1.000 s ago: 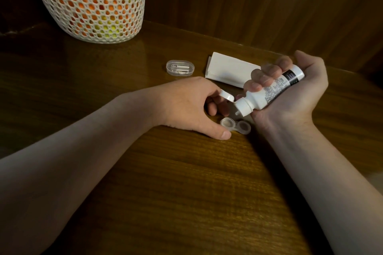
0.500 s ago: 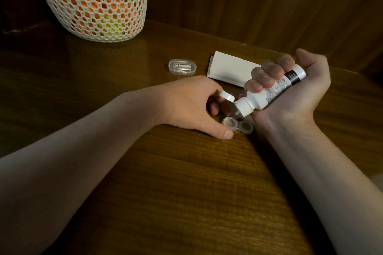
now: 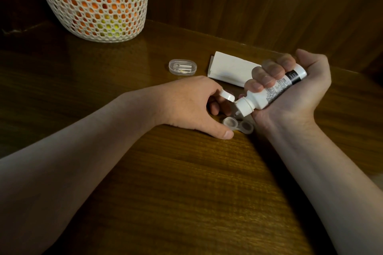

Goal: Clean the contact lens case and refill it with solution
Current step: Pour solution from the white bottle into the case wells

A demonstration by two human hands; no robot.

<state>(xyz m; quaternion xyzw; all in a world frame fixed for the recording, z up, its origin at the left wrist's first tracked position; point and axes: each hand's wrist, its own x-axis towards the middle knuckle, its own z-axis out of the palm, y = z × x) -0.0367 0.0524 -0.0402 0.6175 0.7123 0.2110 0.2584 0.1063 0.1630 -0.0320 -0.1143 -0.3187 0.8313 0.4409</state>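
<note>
A clear two-well contact lens case (image 3: 238, 125) lies open on the wooden table (image 3: 186, 172). My left hand (image 3: 186, 105) rests on the table and steadies the case, thumb at its front left and curled fingers behind it. My right hand (image 3: 294, 93) grips a white solution bottle (image 3: 269, 93) with a black band. The bottle is tipped down to the left, its flip cap (image 3: 227, 95) hanging open and its nozzle just above the case, between the two wells. Whether liquid is coming out cannot be seen.
A small clear oval box (image 3: 182, 66) lies behind my left hand. A folded white tissue (image 3: 230, 70) sits to its right, partly behind the bottle. A white mesh basket (image 3: 93, 2) stands at the back left. A wooden wall runs along the back.
The bottle's nozzle has come down a little closer to the case. My left hand has stayed in place at the case.
</note>
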